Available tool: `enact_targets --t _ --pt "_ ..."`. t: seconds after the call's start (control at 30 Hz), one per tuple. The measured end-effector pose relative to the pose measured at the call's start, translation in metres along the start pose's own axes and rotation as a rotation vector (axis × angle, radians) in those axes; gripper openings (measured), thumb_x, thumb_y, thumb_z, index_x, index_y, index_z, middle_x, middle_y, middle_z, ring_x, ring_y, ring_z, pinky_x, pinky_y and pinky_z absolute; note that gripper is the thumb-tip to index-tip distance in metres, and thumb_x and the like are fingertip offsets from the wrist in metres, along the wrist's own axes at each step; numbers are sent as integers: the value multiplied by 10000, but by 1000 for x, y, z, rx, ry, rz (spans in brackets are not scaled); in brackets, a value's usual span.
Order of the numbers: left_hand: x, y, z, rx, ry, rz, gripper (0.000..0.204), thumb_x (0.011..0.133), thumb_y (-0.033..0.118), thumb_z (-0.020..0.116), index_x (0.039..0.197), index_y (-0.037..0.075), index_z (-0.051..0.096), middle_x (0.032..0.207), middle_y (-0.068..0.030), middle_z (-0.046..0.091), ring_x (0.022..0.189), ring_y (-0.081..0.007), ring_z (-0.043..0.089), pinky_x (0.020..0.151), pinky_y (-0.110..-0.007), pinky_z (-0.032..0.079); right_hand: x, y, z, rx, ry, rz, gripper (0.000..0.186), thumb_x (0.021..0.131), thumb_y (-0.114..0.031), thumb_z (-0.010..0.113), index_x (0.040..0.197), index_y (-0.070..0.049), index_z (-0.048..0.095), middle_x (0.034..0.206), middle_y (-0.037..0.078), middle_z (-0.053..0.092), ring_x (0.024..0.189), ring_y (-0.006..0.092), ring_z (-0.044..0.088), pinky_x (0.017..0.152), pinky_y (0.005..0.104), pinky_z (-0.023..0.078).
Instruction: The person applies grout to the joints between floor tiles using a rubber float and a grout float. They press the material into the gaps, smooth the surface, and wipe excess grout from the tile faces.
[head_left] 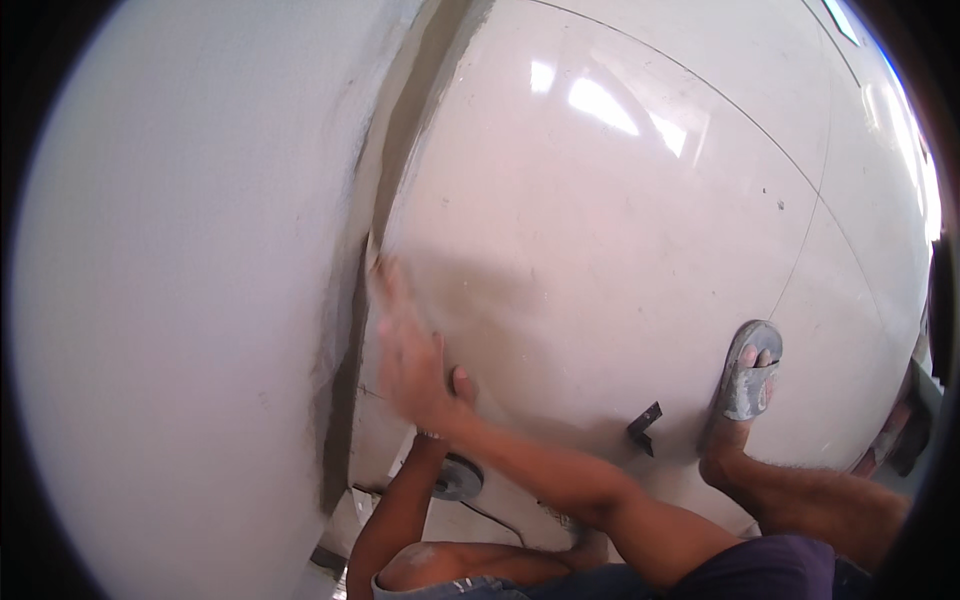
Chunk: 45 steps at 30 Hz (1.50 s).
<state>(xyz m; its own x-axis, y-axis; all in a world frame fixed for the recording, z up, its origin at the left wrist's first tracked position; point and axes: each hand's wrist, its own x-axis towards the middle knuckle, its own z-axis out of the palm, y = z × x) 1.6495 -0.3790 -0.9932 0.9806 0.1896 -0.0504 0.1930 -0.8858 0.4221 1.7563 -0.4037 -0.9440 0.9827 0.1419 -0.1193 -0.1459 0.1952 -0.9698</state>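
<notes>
My right hand (408,368) reaches across from the lower right, its fingers pointing toward the dark gap (343,420) between the white wall and the pale tiled floor. Motion blurs those fingers, and whether anything is in them is not visible. My left hand (462,384) is mostly hidden behind the right one; just a fingertip or thumb shows beside it. Below my left wrist, a round grey disc-shaped thing (460,479) sits on the floor, with a thin cord (500,522) close by.
The white wall (180,300) fills the left side. Glossy floor tiles (600,250) spread to the right, with thin joint lines. A small black angled piece (646,430) lies near my sandalled foot (750,375). Dark and reddish items (900,430) sit at the right edge.
</notes>
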Motion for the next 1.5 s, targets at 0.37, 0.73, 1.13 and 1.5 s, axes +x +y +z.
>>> enact_targets --t 0.37,0.73,1.13,1.5 --pt "7 3 -3 -53 198 6 423 904 198 599 1291 32 648 1477 -208 545 1421 -436 448 1177 -633 265 181 10 -12 -198 196 -330 507 1085 -151 386 1466 180 348 1529 361 394 1450 466 376 1213 415 300" --pt "-113 -38 -34 -369 671 -591 173 869 -80 542 949 -8 678 1006 -131 719 931 -270 689 874 -372 530 -70 26 7 248 -372 206 505 1117 -235 405 1506 86 376 1407 256 567 924 250 613 835 390 496" --pt "-167 21 -28 -272 427 -637 167 871 -102 545 875 1 677 942 -131 708 911 -302 692 838 -374 536 142 -7 -13 -335 168 -192 488 1079 -174 395 1477 106 423 1412 303 562 1298 403 559 1109 411 409" --pt "-162 -38 -48 -584 890 -1021 183 993 65 571 1111 8 699 1131 -61 702 969 -146 643 793 -283 500 -125 46 44 -234 -512 175 295 1043 -87 497 1274 76 583 1194 234 682 1129 396 661 1010 443 500"
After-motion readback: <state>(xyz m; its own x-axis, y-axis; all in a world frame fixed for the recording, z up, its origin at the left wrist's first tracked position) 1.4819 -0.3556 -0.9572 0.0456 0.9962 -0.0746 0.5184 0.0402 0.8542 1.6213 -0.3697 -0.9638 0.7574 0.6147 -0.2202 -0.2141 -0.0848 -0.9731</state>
